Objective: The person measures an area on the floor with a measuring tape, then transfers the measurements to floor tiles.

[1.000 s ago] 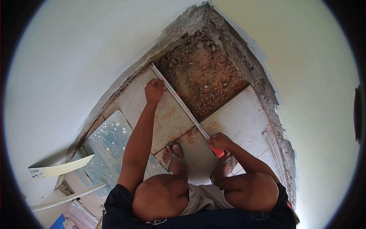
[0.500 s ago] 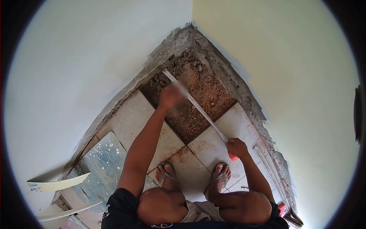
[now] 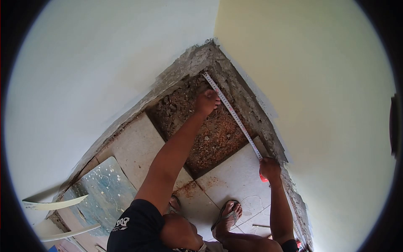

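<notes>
A white tape measure blade [image 3: 237,117] stretches diagonally over a dirt-filled square gap [image 3: 210,140] in the tiled floor, beside the right-hand wall. Its far end lies near the corner. My left hand [image 3: 207,102] is at the blade's upper part, fingers curled against its edge; how firmly they grip is hard to see. Closed round the red tape case [image 3: 263,176] is my right hand [image 3: 270,169], over the tiles near the right wall.
Pale tiles [image 3: 235,176] border the gap, and my sandalled feet [image 3: 228,214] stand on them. A paint-spotted board [image 3: 103,189] lies at the left, with curved pale strips [image 3: 56,204] beside it. Rough, bare wall bases [image 3: 180,63] meet at the corner.
The tape has shifted right, alongside the right wall, its far end now nearer the corner. Both hands moved right with it, and the camera view has shifted.
</notes>
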Motion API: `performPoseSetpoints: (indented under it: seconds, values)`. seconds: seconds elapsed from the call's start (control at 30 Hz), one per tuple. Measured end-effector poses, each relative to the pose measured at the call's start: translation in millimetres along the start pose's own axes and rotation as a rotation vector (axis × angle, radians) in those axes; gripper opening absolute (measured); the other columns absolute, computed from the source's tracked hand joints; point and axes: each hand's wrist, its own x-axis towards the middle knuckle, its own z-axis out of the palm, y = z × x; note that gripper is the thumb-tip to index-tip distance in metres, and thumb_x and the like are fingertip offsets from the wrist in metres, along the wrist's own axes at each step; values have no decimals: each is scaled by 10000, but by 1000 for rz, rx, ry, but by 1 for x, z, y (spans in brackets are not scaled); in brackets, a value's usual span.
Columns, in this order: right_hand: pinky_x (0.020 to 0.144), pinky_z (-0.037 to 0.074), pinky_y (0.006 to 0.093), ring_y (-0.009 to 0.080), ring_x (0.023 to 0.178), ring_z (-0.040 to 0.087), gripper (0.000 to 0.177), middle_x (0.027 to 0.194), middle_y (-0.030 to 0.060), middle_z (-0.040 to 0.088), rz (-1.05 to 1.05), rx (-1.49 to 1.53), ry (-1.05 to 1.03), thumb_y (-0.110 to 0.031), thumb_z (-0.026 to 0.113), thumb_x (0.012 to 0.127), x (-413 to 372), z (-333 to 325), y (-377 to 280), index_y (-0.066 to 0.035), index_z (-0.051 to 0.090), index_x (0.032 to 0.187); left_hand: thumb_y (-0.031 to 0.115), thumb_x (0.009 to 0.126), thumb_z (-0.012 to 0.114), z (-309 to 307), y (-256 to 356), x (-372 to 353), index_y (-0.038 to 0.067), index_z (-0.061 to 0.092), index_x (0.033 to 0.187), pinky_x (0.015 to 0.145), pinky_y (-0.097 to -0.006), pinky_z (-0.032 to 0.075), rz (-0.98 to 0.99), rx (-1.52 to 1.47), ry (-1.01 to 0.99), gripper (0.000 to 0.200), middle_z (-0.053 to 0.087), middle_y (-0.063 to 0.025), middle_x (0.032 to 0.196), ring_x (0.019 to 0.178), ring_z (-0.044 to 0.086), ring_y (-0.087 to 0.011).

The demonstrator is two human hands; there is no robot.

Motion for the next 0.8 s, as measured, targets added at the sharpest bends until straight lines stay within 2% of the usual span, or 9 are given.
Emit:
performPoseSetpoints:
  seconds: [0.1, 0.17, 0.23, 0.33, 0.43, 0.53, 0.6, 0.73, 0.8]
  values:
    - [898, 515, 507, 425, 979, 662, 359, 1003, 242, 688, 16, -86, -43, -353, 504, 967, 6, 0, -1, -59, 709, 959, 222, 1020, 575, 4, -6, 8, 43, 639, 1090, 663, -316, 568, -9, -21, 11, 202, 720, -70, 944, 828, 725, -179]
    - [826, 563, 488, 384, 887, 704, 375, 999, 190, 708, -62, -191, -51, -309, 444, 1004, 10, 2, 0, -48, 708, 944, 226, 1018, 582, 5, -4, 6, 52, 636, 1097, 694, -321, 569, -19, -34, 5, 199, 714, -72, 958, 873, 725, -188]
    - [911, 530, 494, 402, 996, 673, 404, 1027, 228, 698, -18, -201, -134, -343, 453, 982, 13, 2, -1, -29, 706, 989, 241, 1018, 590, 3, -7, 6, 52, 631, 1104, 713, -321, 567, 18, -59, -7, 212, 705, -69, 975, 910, 722, -192]
    - [918, 532, 493, 404, 980, 681, 389, 1020, 220, 704, 157, -55, -97, -321, 447, 986, 16, 10, -7, -33, 707, 1013, 254, 1015, 602, 2, -4, 5, 52, 627, 1099, 724, -321, 564, 2, -58, -66, 220, 697, -67, 998, 925, 717, -192]
    - [861, 559, 498, 389, 953, 696, 363, 1006, 206, 709, 132, -132, -145, -291, 459, 982, 16, 4, -8, -46, 727, 977, 262, 1013, 608, 1, -4, 8, 53, 619, 1091, 716, -314, 559, -11, -69, -62, 223, 691, -65, 1000, 919, 715, -196]
    - [779, 586, 485, 357, 925, 713, 331, 979, 180, 716, -13, -276, -205, -257, 484, 965, 22, 15, -5, -62, 748, 922, 278, 1013, 608, 0, -5, 10, 68, 612, 1089, 715, -307, 553, -16, -88, -71, 224, 684, -59, 1001, 925, 711, -201]
    - [723, 600, 454, 327, 909, 722, 294, 957, 149, 720, 60, -268, -171, -221, 509, 936, 19, 11, -12, -80, 761, 879, 300, 1012, 609, 1, -5, 12, 75, 606, 1086, 725, -311, 547, 2, -65, -49, 237, 680, -56, 993, 944, 708, -208]
    - [720, 603, 450, 324, 894, 726, 258, 955, 131, 721, -2, -290, -130, -206, 534, 907, 24, 19, -8, -91, 765, 903, 305, 1010, 611, 1, -3, 14, 78, 605, 1078, 737, -322, 544, 6, -77, -43, 237, 677, -56, 987, 949, 706, -211]
    - [703, 605, 458, 317, 900, 727, 243, 967, 124, 721, 68, -255, -94, -199, 548, 887, 24, 22, -10, -95, 766, 911, 291, 1013, 608, 2, -2, 16, 79, 604, 1070, 739, -325, 540, -27, -87, -40, 220, 677, -56, 988, 936, 706, -208]
